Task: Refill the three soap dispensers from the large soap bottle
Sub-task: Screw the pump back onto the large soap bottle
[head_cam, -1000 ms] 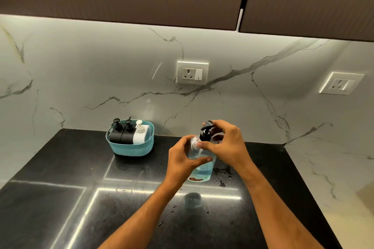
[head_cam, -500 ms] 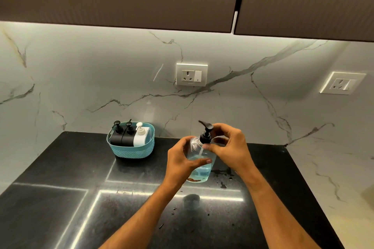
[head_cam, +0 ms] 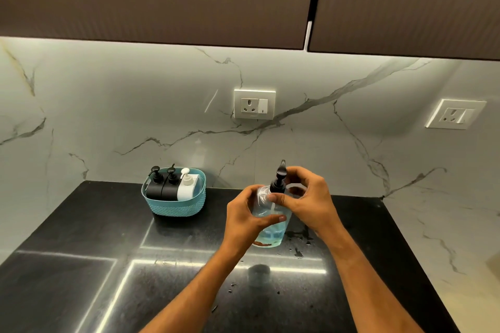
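Early in the task, by the look. On the worktop (head_cam: 81,224), mid-right: bottle (head_cam: 270,227), upright, part-full, left hand (head_cam: 247,220) wrapped round it, right hand (head_cam: 308,203) pinching its pump (head_cam: 278,181). Far left, basket (head_cam: 173,207): three dispensers (head_cam: 173,188), capped, untouched.

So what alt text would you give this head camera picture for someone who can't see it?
A person's left hand holds a clear bottle of blue soap on a black counter while the right hand grips its black pump. A teal basket with three dispensers stands left.

Left hand (head_cam: 244,220) hides bottle (head_cam: 273,230) side; forearms cut off at bottom edge.
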